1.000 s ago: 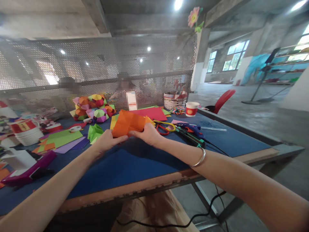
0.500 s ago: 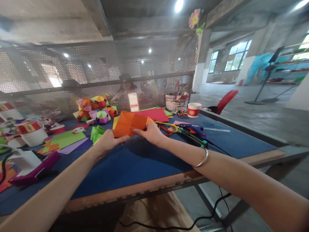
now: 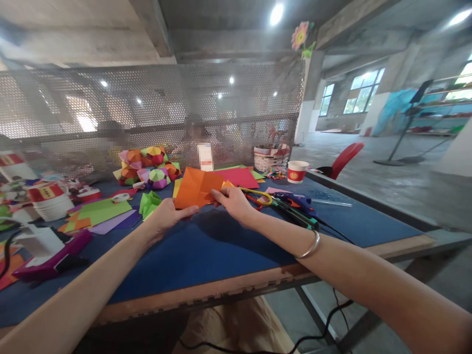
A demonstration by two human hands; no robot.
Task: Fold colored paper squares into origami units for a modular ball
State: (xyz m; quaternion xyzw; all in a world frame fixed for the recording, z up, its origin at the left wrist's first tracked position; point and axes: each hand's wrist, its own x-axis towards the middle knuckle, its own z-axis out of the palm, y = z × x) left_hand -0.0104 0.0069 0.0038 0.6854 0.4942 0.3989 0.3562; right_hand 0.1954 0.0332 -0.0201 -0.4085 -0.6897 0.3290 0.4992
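Note:
A creased sheet of orange paper (image 3: 194, 188) is held up above the blue tabletop (image 3: 217, 255), with fold lines across it. My left hand (image 3: 166, 216) pinches its lower left corner, thumb in front. At the right edge my right hand (image 3: 236, 204) grips the same sheet between thumb and fingers; a silver bangle (image 3: 310, 245) circles that wrist. A folded green paper piece (image 3: 149, 203) lies just beyond my left hand. Past my right hand are scissors with a yellow handle (image 3: 263, 197) and a red sheet (image 3: 239, 177).
Colourful folded-paper balls (image 3: 158, 178) sit at the back by a mesh screen. Stacked paper cups (image 3: 51, 202), coloured sheets (image 3: 105, 215) and a purple power strip (image 3: 55, 258) are on the left. A blue glue gun (image 3: 295, 198), red-white cup (image 3: 297, 172) and basket (image 3: 271, 157) stand right.
My right hand has shifted its hold slightly along the orange paper's right side, and its thumb sits farther right. The sheet's right part has changed shape a little. My left hand keeps its grip.

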